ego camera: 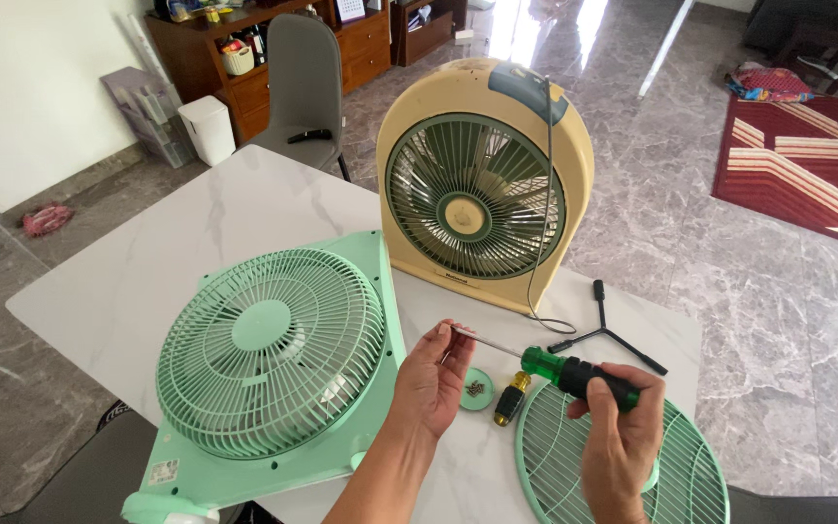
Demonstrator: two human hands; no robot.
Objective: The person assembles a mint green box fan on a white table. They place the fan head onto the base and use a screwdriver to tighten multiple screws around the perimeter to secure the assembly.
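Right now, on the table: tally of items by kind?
Box fans: 2, green one lying flat, cream one upright
Loose grille: 1
Screwdrivers: 2, green-handled in right hand, tip at left hand; stubby yellow-black
Y-shaped wrench: 1
Screw dish: 1
Total: 7

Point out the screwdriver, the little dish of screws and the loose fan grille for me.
Screwdriver (574, 372), head view, on its green and black handle.
Dish of screws (476, 389), head view, on the round green dish.
Loose fan grille (695, 466), head view, on its wire mesh, right side.
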